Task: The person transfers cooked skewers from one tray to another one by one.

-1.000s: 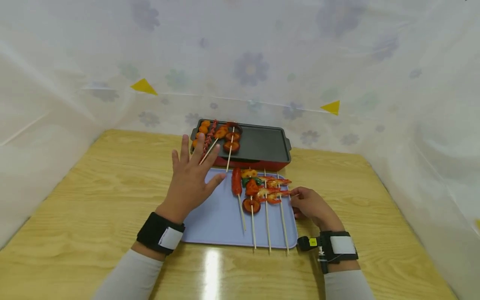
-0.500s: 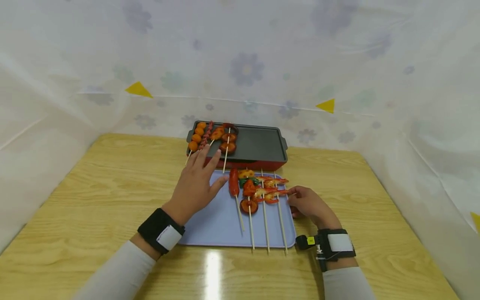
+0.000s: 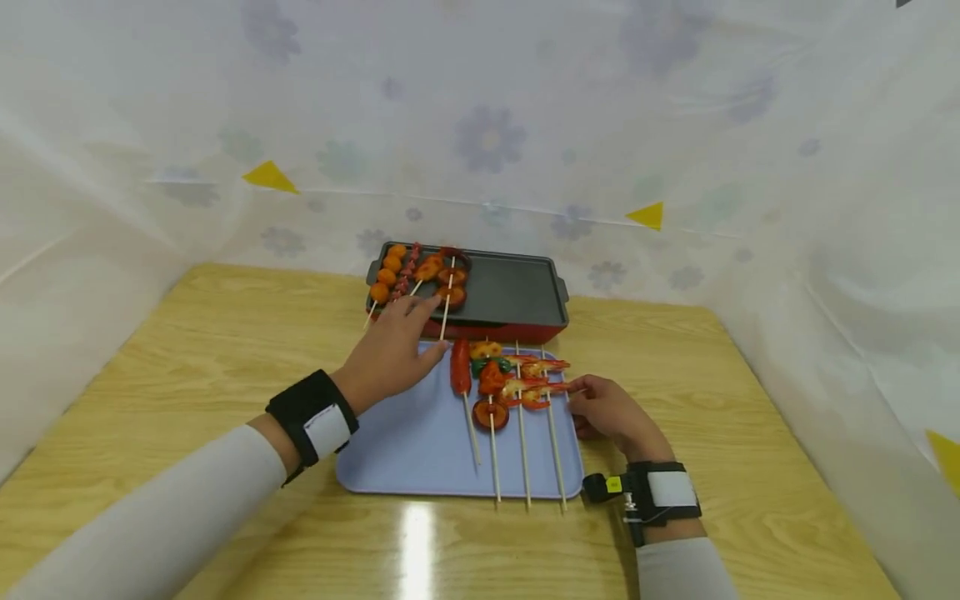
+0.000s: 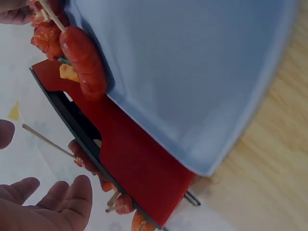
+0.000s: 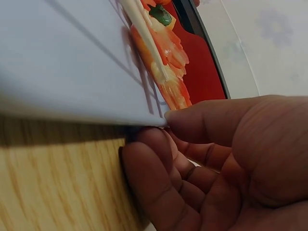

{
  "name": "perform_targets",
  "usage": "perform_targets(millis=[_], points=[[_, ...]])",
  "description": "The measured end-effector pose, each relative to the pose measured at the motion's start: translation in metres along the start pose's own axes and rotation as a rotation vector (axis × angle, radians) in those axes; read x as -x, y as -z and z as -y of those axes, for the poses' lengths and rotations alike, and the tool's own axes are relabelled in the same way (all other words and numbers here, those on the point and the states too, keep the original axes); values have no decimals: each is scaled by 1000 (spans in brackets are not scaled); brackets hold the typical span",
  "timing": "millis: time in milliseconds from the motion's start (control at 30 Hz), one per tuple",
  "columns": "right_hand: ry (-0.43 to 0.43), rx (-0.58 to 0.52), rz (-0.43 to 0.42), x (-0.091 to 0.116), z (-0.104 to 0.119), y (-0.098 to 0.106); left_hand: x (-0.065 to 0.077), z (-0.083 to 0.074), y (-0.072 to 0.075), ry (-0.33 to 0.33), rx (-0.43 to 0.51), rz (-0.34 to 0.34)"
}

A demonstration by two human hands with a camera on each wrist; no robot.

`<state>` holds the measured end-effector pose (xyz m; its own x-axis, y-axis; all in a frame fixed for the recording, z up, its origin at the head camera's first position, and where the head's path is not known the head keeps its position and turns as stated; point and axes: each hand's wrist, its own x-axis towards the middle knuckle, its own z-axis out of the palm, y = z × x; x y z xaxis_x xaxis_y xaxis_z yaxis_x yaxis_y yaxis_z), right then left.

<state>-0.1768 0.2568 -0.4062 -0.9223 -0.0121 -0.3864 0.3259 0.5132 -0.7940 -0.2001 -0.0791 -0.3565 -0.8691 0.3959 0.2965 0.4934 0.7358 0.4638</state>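
Observation:
My left hand (image 3: 390,354) hovers over the front of the grill pan (image 3: 517,287), near the stick of a mushroom skewer (image 3: 452,296). In the left wrist view its fingers (image 4: 77,202) are spread loosely, apart from that stick. On the pan's left side lie an orange ball skewer (image 3: 386,275), a thin red skewer (image 3: 408,271) and a browned meat skewer (image 3: 429,267). My right hand (image 3: 611,412) pinches the right rim of the lavender tray (image 3: 412,450), thumb on top and fingers beneath. That tray bears a sausage skewer (image 3: 461,367), a mixed skewer (image 3: 491,379) and two shrimp skewers (image 3: 534,392).
The pan sits on a red base (image 3: 525,333) directly behind the tray, on a wooden table (image 3: 187,400). Flower-patterned sheeting (image 3: 487,142) encloses the back and sides. Several stick ends overhang the tray's front rim.
My left hand has lowered toward the mushroom skewer's stick, its spread fingers drawing in and uncovering the ball skewer. The right hand stays at the tray rim. The head view has shifted slightly.

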Motion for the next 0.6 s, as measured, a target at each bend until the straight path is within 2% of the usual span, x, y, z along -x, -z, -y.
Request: perform_targets(millis=[133,267,367,600], points=[[22,-15,23,-4,4,-8,-4,5,1,94,118,-5],[26,-27,34,-5,6,-10,-10,11,1,113,157,-11],[24,-12,22,-5,7,-9,-16,13,2,146,164,24],[30,-7,21,-5,8,-7,-26,15,7,277,242,130]])
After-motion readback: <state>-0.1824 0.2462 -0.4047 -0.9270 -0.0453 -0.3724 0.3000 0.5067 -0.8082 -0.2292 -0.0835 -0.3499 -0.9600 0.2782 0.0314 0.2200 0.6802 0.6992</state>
